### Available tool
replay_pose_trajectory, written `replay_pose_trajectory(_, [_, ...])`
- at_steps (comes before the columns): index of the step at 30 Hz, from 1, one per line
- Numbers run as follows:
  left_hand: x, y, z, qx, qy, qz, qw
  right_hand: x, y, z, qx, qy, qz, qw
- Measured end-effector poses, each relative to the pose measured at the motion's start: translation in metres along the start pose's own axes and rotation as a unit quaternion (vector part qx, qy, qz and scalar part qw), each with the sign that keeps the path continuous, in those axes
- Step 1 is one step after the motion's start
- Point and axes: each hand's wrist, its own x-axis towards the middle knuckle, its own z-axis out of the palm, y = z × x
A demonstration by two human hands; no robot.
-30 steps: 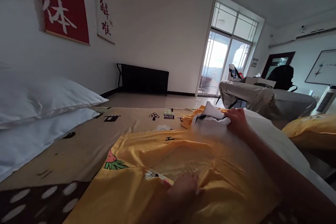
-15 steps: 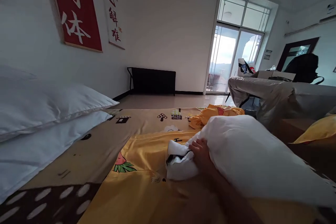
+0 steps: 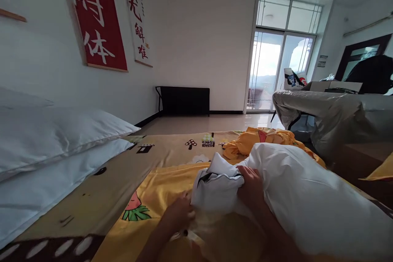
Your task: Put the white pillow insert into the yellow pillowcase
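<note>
A white pillow (image 3: pixel 307 196) lies across the right side of the bed, its folded end with a dark slit lying on a yellow pillowcase (image 3: pixel 172 176) with a carrot print. My right hand (image 3: pixel 251 184) is closed on that folded end, fingers over its top. Against the left side of the same end, my left hand (image 3: pixel 178 215) has its fingers curled in at the yellow cloth; exactly what is pinched there is partly hidden. The lower part of the pillow end is blurred.
Two stacked white pillows (image 3: pixel 70 131) sit at the left. Crumpled yellow cloth (image 3: pixel 245 143) lies beyond the pillow on the patterned bed sheet (image 3: pixel 166 147). A plastic-covered table (image 3: pixel 331 110) stands at the right, near a glass door (image 3: pixel 267 69). A folded black frame (image 3: pixel 186 100) leans by the wall.
My left hand has come clearly into view beside the pillow's folded end. My right hand still grips that end, which now stands up more. The view has shifted slightly.
</note>
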Motion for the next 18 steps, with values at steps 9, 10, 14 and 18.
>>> replay_pose_trajectory(9, [0.021,-0.013,0.041,0.015,0.031,0.005,0.999,-0.010,0.002,-0.067,-0.133,0.390,-0.194,0.890])
replay_pose_trajectory(10, [0.022,-0.014,0.042,-0.002,0.042,0.008,0.999,-0.012,-0.005,-0.070,-0.158,0.364,-0.207,0.894])
replay_pose_trajectory(14, [0.022,-0.019,0.037,-0.083,0.076,-0.011,0.994,-0.024,-0.041,-0.048,-0.289,0.134,-0.257,0.912])
replay_pose_trajectory(18, [0.020,-0.025,0.026,-0.144,0.083,-0.039,0.985,-0.030,-0.073,-0.003,-0.402,-0.076,-0.272,0.871])
